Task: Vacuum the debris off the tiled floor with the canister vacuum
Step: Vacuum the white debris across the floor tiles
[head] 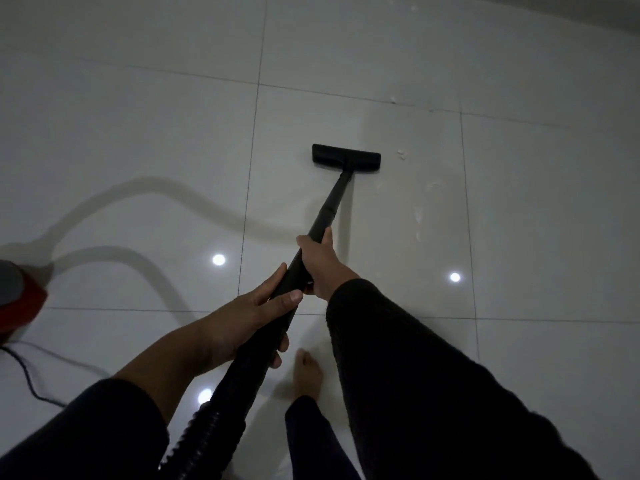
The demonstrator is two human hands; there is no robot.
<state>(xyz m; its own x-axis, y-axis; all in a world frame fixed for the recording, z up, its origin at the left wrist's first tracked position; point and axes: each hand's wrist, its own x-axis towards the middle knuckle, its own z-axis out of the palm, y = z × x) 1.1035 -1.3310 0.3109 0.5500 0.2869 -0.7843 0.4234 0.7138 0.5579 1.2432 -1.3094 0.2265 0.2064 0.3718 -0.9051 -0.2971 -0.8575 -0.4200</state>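
Note:
A black vacuum wand slants from my hands down to a flat black floor head resting on the glossy white tiled floor. My right hand grips the wand higher up its length. My left hand wraps the thicker handle end, where the ribbed black hose begins. Small white debris lies just right of the head, with more white debris scattered beside the wand. The red and grey canister sits at the left edge.
A black power cord trails over the floor at lower left. My bare foot stands under the wand. More specks lie by a far grout line. A wall base runs along the top right. Ceiling lights reflect in the tiles.

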